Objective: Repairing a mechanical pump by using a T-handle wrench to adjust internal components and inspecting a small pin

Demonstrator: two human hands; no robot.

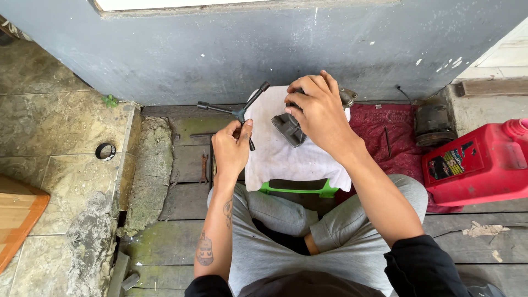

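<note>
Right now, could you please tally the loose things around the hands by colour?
Black: 2, Y-shaped socket wrench in left hand; ring.
Grey: 1, metal part under right hand.
White: 1, cloth.
Red: 1, jug.
Total: 5

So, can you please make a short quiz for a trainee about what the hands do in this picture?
1. True or false: the left hand holds a black Y-shaped socket wrench.
2. What does the right hand rest on?
A. the red jerrycan
B. the dark metal part on the white cloth
C. the black ring
3. Fill in: the white cloth lies over a small ____ stool.

Key: 1 true. 2 B. 3 green.
</note>
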